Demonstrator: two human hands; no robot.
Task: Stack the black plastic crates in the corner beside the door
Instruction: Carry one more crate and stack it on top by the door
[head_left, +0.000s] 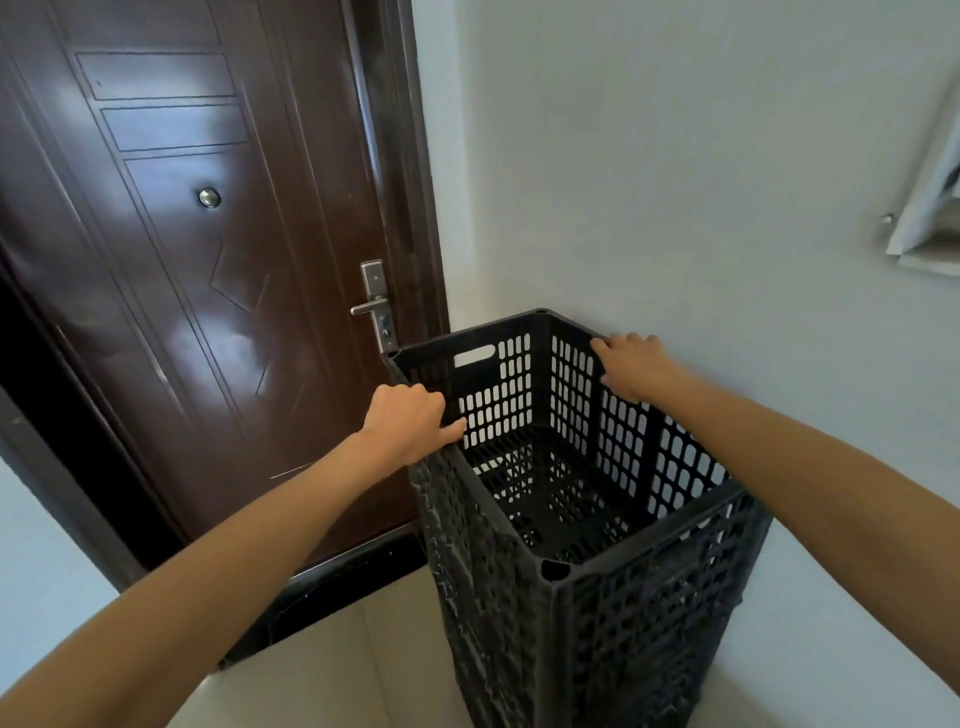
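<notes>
A: Where was the crate (571, 483)?

B: In the corner, right of the door (208, 270), far side up against the wall (701, 182). Black, slotted sides, top open, nothing inside. It looked to be the top of a stack (597, 623); black mesh ran on down below it w/o a clear seam, so couldn't count how many.

A: Hands?

B: Both on the top rim. Left hand (408, 423) was closed over the near-left edge, fingers curled on the rim, thumb along the inside. Right hand (631, 364) sat on the far-right edge by the wall, fingers bent over the rim, thumb inside vs. the mesh. Whether it gripped tight or just rested, can't tell.

A: Crate level?

B: Roughly upright; wide lens bent things, so won't swear to it.

A: Around it?

B: Dark brown door, shut, w/ a metal handle (371, 306) just left of the crate's far-left corner, peephole (209, 197) higher up. Black threshold (353, 571) under the door. Pale floor (337, 675). White thing on the wall at far right (930, 208), cut off by the frame edge; couldn't ID it.
</notes>
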